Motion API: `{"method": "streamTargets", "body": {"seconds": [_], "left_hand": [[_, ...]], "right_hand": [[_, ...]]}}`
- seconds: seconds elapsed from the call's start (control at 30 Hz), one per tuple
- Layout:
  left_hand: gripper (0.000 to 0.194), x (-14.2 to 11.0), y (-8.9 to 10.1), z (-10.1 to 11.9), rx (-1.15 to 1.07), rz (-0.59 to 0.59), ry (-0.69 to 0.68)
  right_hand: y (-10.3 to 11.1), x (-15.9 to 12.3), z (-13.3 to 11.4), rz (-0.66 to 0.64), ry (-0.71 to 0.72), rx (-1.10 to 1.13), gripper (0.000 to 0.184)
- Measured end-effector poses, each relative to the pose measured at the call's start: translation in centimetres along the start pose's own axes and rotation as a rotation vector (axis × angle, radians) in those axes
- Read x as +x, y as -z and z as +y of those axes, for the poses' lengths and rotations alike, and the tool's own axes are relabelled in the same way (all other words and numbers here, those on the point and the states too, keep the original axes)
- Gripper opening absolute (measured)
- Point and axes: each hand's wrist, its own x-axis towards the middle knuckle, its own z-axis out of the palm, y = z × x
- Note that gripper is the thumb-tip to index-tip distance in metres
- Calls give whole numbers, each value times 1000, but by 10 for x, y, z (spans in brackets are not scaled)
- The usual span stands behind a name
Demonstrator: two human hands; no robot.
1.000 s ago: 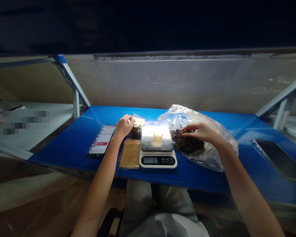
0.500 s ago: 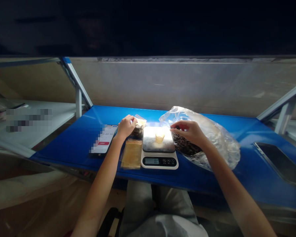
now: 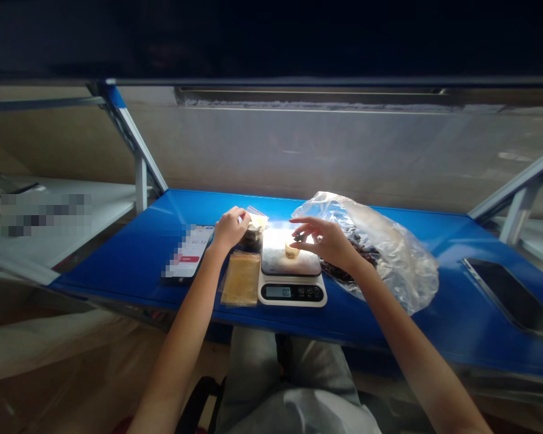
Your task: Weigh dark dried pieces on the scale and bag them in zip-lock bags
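Scale is sitting near the middle of the blue table, its readout showing 0.0, and we are seeing a small yellowish cup standing upright on its brightly lit plate. Right hand is reaching in over the cup from the right, thumb and fingers standing a little apart, with a few dark bits showing between the tips; whether these are being pinched or are coming loose, we are not able to tell. Behind that wrist, a big clear bag is lying open beside the scale, and we are noting many dark pieces showing at its near side. Left hand is resting at a small bag with dark contents, just left of the plate; its fingers are curling, but their grip is hiding from us. Nearer the table's front edge, a stack of yellowish bags is lying against the scale's left side. Farther left, a phone is showing a lit screen, partly blurred; far right, a dark-screened device is lying flat.
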Motion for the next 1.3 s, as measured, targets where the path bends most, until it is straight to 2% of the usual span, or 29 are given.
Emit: {"method": "streamTargets", "body": {"seconds": [0.3,0.47,0.6,0.67,0.73,0.8,0.87,1.03,1.3], "left_hand": [[30,0,2,1,18,-4,-6],[30,0,3,2,11,-1,0],[29,-1,3,3,15,1,15],[28,-1,3,3,12,2,16],[29,-1,4,2,8,1,4],[29,-1,4,2,7,2,-6],[29,-1,4,2,4,7,-6],[30,-1,5,3,-21,6,9],[28,1,3,-1,-32,13,8]], "right_hand": [[-1,-1,-3,-6,19,12,46],[0,-1,-8,-12,26,36,42],[12,-3,-4,124,-28,-59,30],[21,-6,5,231,-98,-138,28],[30,-12,18,253,-189,-204,28],[36,-17,30,197,-293,-306,28],[38,-21,38,101,-337,-387,30],[34,-21,37,-136,-262,-450,29],[26,-21,36,-142,-257,-517,35]]}}
